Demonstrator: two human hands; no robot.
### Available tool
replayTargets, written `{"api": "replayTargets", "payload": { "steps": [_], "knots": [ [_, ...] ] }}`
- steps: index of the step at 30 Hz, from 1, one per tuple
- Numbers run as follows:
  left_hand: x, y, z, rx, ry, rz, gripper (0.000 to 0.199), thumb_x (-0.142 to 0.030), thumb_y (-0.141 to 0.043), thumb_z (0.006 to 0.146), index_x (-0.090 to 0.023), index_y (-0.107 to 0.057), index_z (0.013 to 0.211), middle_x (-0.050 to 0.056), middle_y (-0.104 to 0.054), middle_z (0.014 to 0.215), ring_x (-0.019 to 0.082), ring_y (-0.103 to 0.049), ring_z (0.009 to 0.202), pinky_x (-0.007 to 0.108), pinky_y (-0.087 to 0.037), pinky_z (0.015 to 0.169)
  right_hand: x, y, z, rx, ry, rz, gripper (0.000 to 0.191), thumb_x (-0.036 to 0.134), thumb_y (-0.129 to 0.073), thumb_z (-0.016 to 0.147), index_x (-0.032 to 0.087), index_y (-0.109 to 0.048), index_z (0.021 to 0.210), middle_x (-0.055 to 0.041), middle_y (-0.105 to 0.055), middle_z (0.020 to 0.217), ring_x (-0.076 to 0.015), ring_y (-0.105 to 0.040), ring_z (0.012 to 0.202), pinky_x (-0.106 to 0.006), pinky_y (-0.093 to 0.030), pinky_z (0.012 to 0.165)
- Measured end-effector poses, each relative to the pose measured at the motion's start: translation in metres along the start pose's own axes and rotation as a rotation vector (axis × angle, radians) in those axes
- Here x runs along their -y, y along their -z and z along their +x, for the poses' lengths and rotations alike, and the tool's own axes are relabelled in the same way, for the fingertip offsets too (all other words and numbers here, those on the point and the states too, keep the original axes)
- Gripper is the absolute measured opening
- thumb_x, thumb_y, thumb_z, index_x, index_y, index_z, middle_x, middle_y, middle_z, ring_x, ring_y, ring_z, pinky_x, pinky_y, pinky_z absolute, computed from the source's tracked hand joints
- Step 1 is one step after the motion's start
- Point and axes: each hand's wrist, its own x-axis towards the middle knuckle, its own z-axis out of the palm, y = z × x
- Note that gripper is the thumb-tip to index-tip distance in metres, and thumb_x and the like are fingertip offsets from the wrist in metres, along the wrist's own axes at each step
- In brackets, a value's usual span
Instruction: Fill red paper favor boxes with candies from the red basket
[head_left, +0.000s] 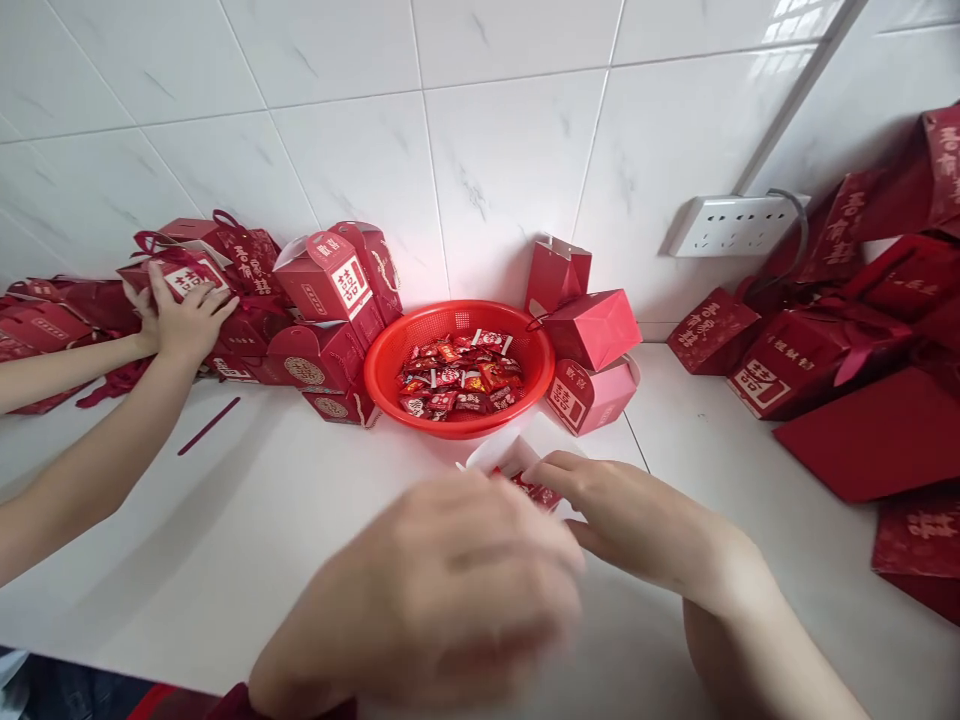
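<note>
In front of me stands an open gift box [512, 452] with white inner flaps and red-wrapped candies [534, 490] in it. My right hand [630, 515] grips the box's right side, index finger over the top edge and thumb lower down. My left hand [450, 580] is in the foreground, nearer to me than the box. It is smeared by motion, its fingers look bent, and it hides the box's front. Just behind the box sits a red plastic colander [382, 375] with many wrapped candies [461, 378] inside.
Red gift boxes [592, 395] are stacked right of the colander, others [322, 360] on its left. More boxes [817, 355] pile up at the far right, below a wall socket strip [739, 226]. Another person's hands [180, 315] hold a box at left. A dark red ribbon [208, 427] lies on the table.
</note>
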Motion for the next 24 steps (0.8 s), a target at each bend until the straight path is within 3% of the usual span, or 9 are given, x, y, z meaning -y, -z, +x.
{"api": "replayTargets", "payload": {
  "steps": [3, 6, 8, 10, 12, 14, 18, 21, 24],
  "knots": [
    [0.030, 0.005, 0.029, -0.068, 0.040, 0.186, 0.026, -0.037, -0.048, 0.099, -0.029, -0.070, 0.107, 0.004, -0.070, 0.121, 0.023, -0.065, 0.113, 0.038, -0.049, 0.102, 0.000, -0.006, 0.011, 0.058, 0.014, 0.002, 0.026, 0.006, -0.050, 0.091, 0.021, -0.070, 0.086, -0.0032, -0.069, 0.074, -0.0166, -0.066, 0.065, -0.025, -0.047, 0.061],
    [0.059, 0.002, 0.048, -0.027, 0.248, 0.252, 0.035, -0.048, -0.051, 0.096, -0.028, -0.063, 0.123, 0.004, -0.067, 0.127, 0.026, -0.064, 0.113, 0.036, -0.051, 0.093, -0.001, -0.008, 0.018, 0.087, 0.012, -0.041, 0.030, 0.003, -0.048, 0.089, 0.019, -0.071, 0.077, -0.0035, -0.066, 0.063, -0.0160, -0.064, 0.059, -0.025, -0.045, 0.059],
    [0.072, -0.001, 0.053, 0.027, 0.356, 0.276, 0.041, -0.052, -0.057, 0.091, -0.028, -0.063, 0.123, 0.005, -0.068, 0.124, 0.028, -0.065, 0.110, 0.035, -0.051, 0.086, -0.001, -0.004, 0.015, 0.069, 0.021, -0.064, 0.032, 0.001, -0.047, 0.089, 0.019, -0.072, 0.077, -0.0042, -0.067, 0.063, -0.0162, -0.064, 0.061, -0.025, -0.047, 0.061],
    [0.077, 0.000, 0.054, 0.066, 0.419, 0.314, 0.032, -0.050, -0.059, 0.088, -0.026, -0.069, 0.107, 0.004, -0.072, 0.110, 0.027, -0.067, 0.098, 0.033, -0.049, 0.077, -0.002, 0.002, 0.005, 0.019, 0.054, -0.044, 0.036, 0.000, -0.045, 0.088, 0.019, -0.074, 0.080, -0.0041, -0.071, 0.069, -0.0163, -0.067, 0.065, -0.025, -0.050, 0.064],
    [0.075, 0.005, 0.051, 0.097, 0.446, 0.315, 0.028, -0.047, -0.056, 0.090, -0.024, -0.069, 0.083, 0.001, -0.072, 0.085, 0.022, -0.066, 0.077, 0.030, -0.044, 0.064, -0.003, 0.010, -0.009, -0.071, 0.099, 0.005, 0.041, -0.001, -0.042, 0.089, 0.022, -0.076, 0.087, -0.0035, -0.074, 0.079, -0.0161, -0.069, 0.070, -0.026, -0.053, 0.068],
    [0.069, 0.011, 0.047, 0.095, 0.420, 0.234, 0.035, -0.047, -0.053, 0.092, -0.022, -0.062, 0.068, -0.002, -0.066, 0.068, 0.016, -0.058, 0.062, 0.027, -0.038, 0.056, -0.005, 0.017, -0.024, -0.204, 0.137, 0.045, 0.043, 0.001, -0.040, 0.092, 0.023, -0.077, 0.094, -0.0037, -0.077, 0.092, -0.0165, -0.072, 0.079, -0.026, -0.056, 0.072],
    [0.051, 0.025, 0.033, -0.126, 0.252, 0.010, 0.031, -0.041, -0.055, 0.094, -0.021, -0.062, 0.071, -0.002, -0.064, 0.069, 0.013, -0.055, 0.065, 0.024, -0.042, 0.060, -0.013, 0.032, -0.042, -0.420, 0.216, 0.054, 0.038, 0.006, -0.041, 0.098, 0.023, -0.075, 0.100, -0.0055, -0.076, 0.111, -0.0192, -0.073, 0.096, -0.031, -0.059, 0.080],
    [0.042, 0.033, 0.021, -0.229, 0.199, -0.018, 0.025, -0.037, -0.058, 0.094, -0.021, -0.064, 0.076, -0.002, -0.066, 0.074, 0.013, -0.057, 0.069, 0.023, -0.044, 0.064, -0.019, 0.041, -0.043, -0.435, 0.238, 0.054, 0.035, 0.006, -0.042, 0.098, 0.022, -0.072, 0.095, -0.0059, -0.075, 0.109, -0.0191, -0.071, 0.095, -0.032, -0.057, 0.079],
    [0.039, 0.034, 0.017, -0.153, 0.210, 0.019, 0.023, -0.037, -0.059, 0.093, -0.022, -0.066, 0.077, -0.003, -0.067, 0.075, 0.013, -0.059, 0.070, 0.023, -0.045, 0.064, -0.023, 0.043, -0.036, -0.325, 0.218, 0.074, 0.034, 0.003, -0.041, 0.095, 0.021, -0.070, 0.097, -0.0063, -0.074, 0.105, -0.0170, -0.069, 0.090, -0.030, -0.055, 0.075]
  ]
}}
